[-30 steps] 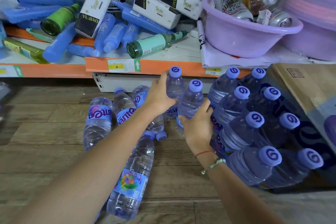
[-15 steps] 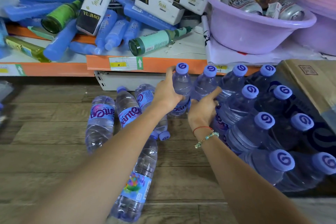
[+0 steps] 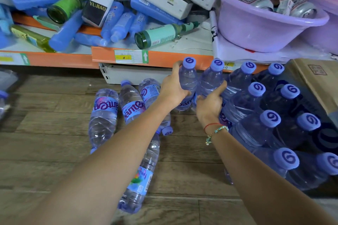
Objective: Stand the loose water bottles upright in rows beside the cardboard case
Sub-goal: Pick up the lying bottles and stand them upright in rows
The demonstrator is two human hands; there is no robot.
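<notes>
A: What is held by each hand?

B: One upright bottle (image 3: pixel 188 80) is gripped by the left hand (image 3: pixel 172 90), fingers wrapped round it; the next bottle (image 3: pixel 210 78) is clasped by the right hand (image 3: pixel 210 104). Both are set at the far end of the standing rows (image 3: pixel 261 115), beside the cardboard case (image 3: pixel 314 80).

A: What is found around them?

B: Four loose bottles (image 3: pixel 104 115) are left lying on the wood floor (image 3: pixel 45 133), under the left forearm. A cluttered shelf (image 3: pixel 155 56) and a purple basin (image 3: pixel 265 29) are seen just behind.
</notes>
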